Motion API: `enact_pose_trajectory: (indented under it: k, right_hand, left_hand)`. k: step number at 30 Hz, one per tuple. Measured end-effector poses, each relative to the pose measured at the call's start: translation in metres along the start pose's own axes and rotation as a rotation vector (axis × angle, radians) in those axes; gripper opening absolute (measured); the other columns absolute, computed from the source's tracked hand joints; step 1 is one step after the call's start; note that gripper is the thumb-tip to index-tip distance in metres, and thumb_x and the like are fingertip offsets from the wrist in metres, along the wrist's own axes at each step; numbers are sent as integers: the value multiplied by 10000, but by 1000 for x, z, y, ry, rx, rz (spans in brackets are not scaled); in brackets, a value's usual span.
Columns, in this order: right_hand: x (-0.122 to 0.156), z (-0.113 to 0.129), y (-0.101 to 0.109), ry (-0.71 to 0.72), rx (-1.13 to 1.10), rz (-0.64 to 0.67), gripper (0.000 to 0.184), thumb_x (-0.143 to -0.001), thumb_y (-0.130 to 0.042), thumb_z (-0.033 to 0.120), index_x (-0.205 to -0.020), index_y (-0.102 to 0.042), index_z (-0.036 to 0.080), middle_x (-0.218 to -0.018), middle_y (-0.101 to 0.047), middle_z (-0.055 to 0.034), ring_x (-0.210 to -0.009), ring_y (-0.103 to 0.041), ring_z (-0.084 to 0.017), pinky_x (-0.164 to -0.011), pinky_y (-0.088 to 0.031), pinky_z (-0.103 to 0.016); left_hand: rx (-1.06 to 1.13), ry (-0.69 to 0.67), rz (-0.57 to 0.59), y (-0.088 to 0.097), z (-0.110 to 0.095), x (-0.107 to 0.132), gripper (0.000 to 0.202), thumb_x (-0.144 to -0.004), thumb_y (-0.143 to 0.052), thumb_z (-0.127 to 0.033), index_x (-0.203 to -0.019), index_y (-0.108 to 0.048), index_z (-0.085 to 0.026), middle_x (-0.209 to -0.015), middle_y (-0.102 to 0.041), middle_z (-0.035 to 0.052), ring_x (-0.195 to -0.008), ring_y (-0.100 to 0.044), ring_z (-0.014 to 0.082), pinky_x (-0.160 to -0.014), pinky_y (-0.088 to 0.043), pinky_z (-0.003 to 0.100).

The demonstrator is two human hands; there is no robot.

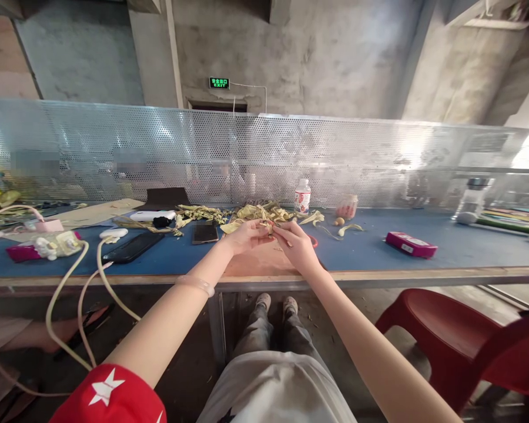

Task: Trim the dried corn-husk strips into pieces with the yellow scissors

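My left hand (245,236) and my right hand (294,239) meet above the front of the table, fingertips closed together. Between them is a small pale-yellow piece (268,228), mostly covered by the fingers; its exact kind is unclear. Just behind the hands lies a heap of dried, yellowish husk-like strips (261,211). Under the hands is a brown board (264,261). Beside my right hand an orange-red loop (313,241) shows, perhaps a handle, its remainder hidden.
On the blue table (357,249) stand a white bottle (302,197), a clear jar (347,207) and a magenta box (411,244). Phones (132,247) and cables (64,294) lie left. A perforated metal screen (264,153) rises behind. A red chair (445,323) is at right.
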State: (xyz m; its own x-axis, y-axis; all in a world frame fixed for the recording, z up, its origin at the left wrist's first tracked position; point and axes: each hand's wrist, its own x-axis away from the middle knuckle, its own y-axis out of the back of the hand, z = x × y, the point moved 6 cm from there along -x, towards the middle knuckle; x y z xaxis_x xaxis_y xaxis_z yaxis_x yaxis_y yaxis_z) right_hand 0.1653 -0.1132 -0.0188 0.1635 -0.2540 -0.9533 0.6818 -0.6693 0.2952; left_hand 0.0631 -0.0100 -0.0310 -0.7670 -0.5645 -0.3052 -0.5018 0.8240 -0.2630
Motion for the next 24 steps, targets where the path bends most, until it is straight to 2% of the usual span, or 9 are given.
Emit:
enact_pose_trajectory:
  k: [5,15,24]
  right_hand:
    - [0,2,1,-15,0,7,286,-890,-474,261,-1127,-635,257,-880,-554,-59,-754,-554,-142,-627,-499,-262]
    - [-1,9,5,-6,58,-24,234,-894,-471,260,-1027,-663,258,-873,-624,-58,-807,-588,-156,-713,-499,-276]
    - [0,13,6,16,146,-19,190,-900,-463,247,-946,-645,219,-822,-632,-49,-726,-594,-131,-590,-455,-226]
  left_hand:
    - [22,15,-7,0,-1,2,255,-686,-747,-137,-928,-667,-135,-847,-682,32,-844,-632,128,-905,-447,309]
    - [6,91,38,-8,0,5,271,-681,-753,-182,-932,-668,-129,-805,-663,29,-735,-611,99,-773,-451,250]
    - [8,92,40,-11,-1,6,291,-664,-767,-209,-928,-665,-137,-806,-662,24,-732,-602,97,-769,-447,250]
